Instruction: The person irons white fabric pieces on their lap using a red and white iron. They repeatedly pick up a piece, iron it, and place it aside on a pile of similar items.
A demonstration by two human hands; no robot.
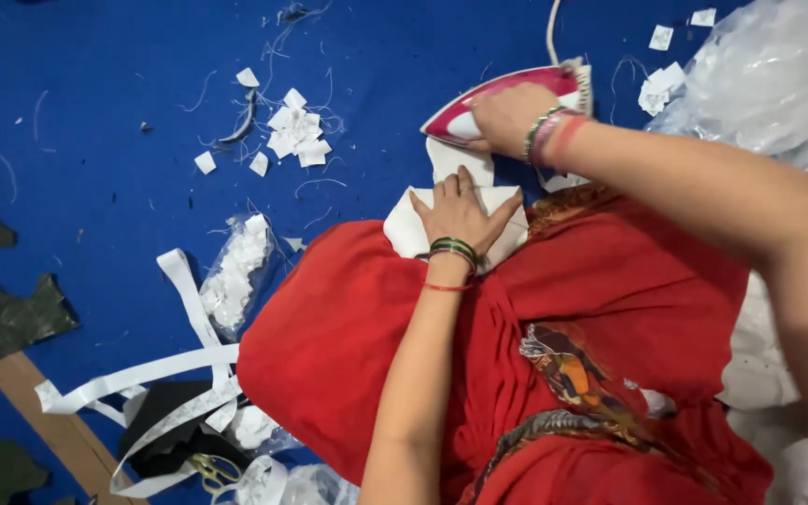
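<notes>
1. Left hand spread flat, fingers apart, pressing down on a flat white piece of stiff fabric lying at the edge of the red draped cloth. Looks like a pin-down so the piece stays smooth and doesn't creep.
2. Right hand closed around the handle of a pink-and-white electric iron, soleplate down on the far end of that same white piece, just beyond the left fingertips. Close, but fingers kept clear of the hot nose, probably on purpose.
3. White cord running off the back of the iron toward the top edge, out of the way of both hands.
4. All of it sitting on a blue padded surface, likely used as a pressing pad.
5. Small white cut squares scattered to the left, well apart from the iron. Long white strips and a clear bag of white scraps lower left, shoved aside.
6. Crumpled clear plastic sheeting top right, near the right forearm but not touching the iron.
7. Gold-handled scissors down at the bottom, partly under the strips.
</notes>
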